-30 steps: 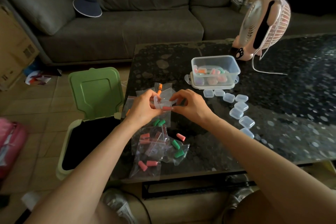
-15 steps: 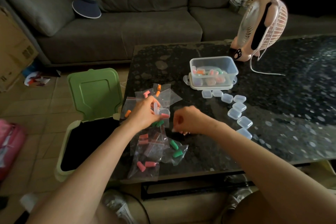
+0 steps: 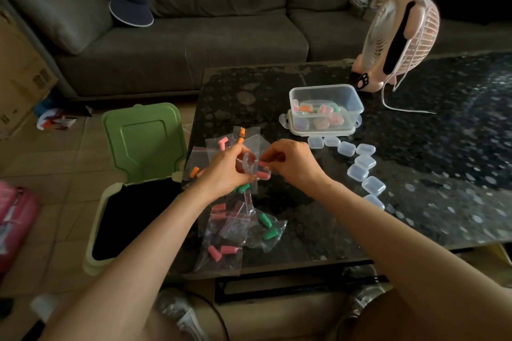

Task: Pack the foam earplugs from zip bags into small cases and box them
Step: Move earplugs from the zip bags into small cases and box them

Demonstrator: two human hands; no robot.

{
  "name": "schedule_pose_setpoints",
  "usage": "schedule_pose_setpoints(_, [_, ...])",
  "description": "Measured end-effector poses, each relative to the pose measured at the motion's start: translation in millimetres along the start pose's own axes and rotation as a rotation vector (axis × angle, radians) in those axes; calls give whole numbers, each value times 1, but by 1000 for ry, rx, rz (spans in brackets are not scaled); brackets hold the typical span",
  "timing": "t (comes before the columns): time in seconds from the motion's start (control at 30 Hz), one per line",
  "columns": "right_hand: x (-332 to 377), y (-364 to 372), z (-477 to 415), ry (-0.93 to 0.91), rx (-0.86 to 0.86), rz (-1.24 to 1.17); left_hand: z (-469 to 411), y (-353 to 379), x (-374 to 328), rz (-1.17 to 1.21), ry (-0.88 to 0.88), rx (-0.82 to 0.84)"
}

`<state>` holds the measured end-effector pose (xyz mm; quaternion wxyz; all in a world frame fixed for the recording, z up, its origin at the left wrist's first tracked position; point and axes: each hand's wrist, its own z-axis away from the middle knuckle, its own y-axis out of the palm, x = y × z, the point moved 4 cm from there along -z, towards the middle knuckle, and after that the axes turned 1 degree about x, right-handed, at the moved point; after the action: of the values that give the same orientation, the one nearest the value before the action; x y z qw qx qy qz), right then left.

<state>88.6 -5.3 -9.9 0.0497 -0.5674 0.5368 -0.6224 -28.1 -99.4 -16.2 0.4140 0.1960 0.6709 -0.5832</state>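
Okay, left first: a green bin (image 3: 144,144) sits open on the floor beside the tabletop (image 3: 415,174). Next, zip bags (image 3: 221,232) lie piled at the tabletop's near left edge, with pink, green and orange plugs inside. Above them our left hand (image 3: 221,171) curls round a small clear case (image 3: 253,171) with its lid hinged open; one pink plug looks to be in it. Our right hand (image 3: 293,165) pinches a pink earplug (image 3: 264,164) right at the case mouth. We judge the plug very light, soft, squashy foam: take it mid-body with fingertips, it won't slip or break. The case reads as thin hard plastic, light and slick; we hold it by the side walls and go easy on the hinge. Further right, the clear box (image 3: 357,102) holds filled cases, and empty cases (image 3: 360,163) trail from just beside it toward the near edge.
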Motion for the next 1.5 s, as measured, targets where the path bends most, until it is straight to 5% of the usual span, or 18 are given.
schedule_pose_setpoints(0.33, [-3,1,-2,24,-91,-9,-3,-1,5,17,16,-24])
schedule_pose_setpoints(0.4, [-9,-2,-3,188,-71,-186,-5,-4,8,23,39,-61])
schedule_pose_setpoints(0.53, [-6,12,7,447,306,-701,-6,-3,5,7,59,-95])
schedule_pose_setpoints(0.7, [-4,12,4,436,241,-814,-7,3,-5,-198,210,-186])
schedule_pose_setpoints(1.0, [-21,-8,4,507,102,-952,-22,-23,6,-325,73,-391])
schedule_pose_setpoints(1.3, [-22,-13,3,496,83,-875,-35,7,22,-556,47,-168])
schedule_pose_setpoints(1.5, [-38,-5,4,653,137,-826,-37,11,28,-554,54,-277])
